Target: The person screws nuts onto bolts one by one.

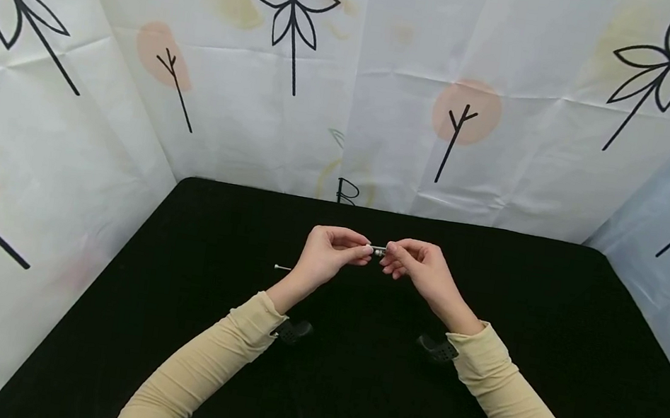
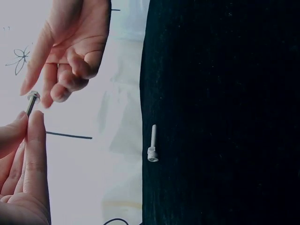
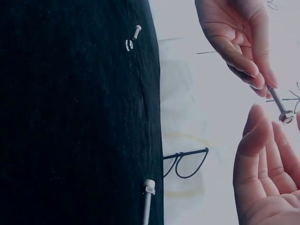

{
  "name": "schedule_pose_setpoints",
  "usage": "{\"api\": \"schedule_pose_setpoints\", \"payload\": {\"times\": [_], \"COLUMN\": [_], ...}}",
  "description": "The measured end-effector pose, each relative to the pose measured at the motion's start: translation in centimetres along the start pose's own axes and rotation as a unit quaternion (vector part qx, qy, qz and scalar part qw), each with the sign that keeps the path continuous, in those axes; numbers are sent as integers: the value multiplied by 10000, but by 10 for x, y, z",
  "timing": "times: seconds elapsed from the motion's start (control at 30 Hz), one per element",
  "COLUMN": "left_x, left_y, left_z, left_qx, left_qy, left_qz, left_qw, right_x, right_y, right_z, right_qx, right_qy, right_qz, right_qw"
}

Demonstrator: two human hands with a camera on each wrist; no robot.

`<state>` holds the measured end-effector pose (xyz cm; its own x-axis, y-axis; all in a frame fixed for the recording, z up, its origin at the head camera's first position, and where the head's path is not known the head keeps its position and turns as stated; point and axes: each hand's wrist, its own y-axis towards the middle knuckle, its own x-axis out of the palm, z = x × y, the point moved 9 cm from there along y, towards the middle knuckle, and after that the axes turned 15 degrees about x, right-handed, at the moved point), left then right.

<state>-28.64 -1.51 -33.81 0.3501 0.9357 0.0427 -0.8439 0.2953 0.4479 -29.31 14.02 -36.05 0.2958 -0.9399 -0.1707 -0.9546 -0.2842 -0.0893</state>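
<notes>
My left hand (image 1: pixel 328 254) pinches a small metal bolt (image 3: pixel 277 99) between thumb and fingers. A hex nut (image 3: pixel 286 116) sits at the bolt's free end, facing the right hand (image 1: pixel 426 268). The fingers of that right hand stand loosely around the nut, with a slight gap showing in the right wrist view. In the left wrist view the left hand (image 2: pixel 23 164) is at the lower left, and the right hand (image 2: pixel 77 51) reaches down from above. The bolt's other end is hidden by the left fingertips.
On the black table (image 1: pixel 360 398) lies a bolt with a nut on it (image 2: pixel 153 143). Farther left are another bolt (image 3: pixel 137 32) and a loose nut or ring (image 3: pixel 129 45). A printed curtain (image 1: pixel 383 137) hangs behind the table's far edge.
</notes>
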Motion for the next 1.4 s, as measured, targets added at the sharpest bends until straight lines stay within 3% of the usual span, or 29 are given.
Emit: {"api": "schedule_pose_setpoints", "payload": {"times": [0.17,0.4,0.53,0.73,1.0,1.27,1.4], "left_x": [-2,-7,-7,-8,-6,-8,-7], "left_y": [1,5,4,3,3,3,3], "left_z": [2,-25,-26,-25,-22,-23,-23], "left_qx": [30,-4,40,122,222,264,254], "left_qy": [66,-68,0,70,94,159,179], "left_qz": [44,134,175,280,244,303,276], "left_qw": [10000,9999,9998,9995,9994,9991,9991], "right_x": [1,-1,1,1,0,2,2], "right_y": [-3,-1,-1,-4,-2,-3,0], "right_z": [-4,-2,0,-4,0,-6,-2], "right_qx": [-262,-161,-109,-412,-157,-512,-231], "right_qy": [366,132,106,466,-19,57,-208], "right_qz": [-155,37,-1,-169,74,-13,128], "right_qw": [9989,9998,9999,9979,9998,9987,9994]}}
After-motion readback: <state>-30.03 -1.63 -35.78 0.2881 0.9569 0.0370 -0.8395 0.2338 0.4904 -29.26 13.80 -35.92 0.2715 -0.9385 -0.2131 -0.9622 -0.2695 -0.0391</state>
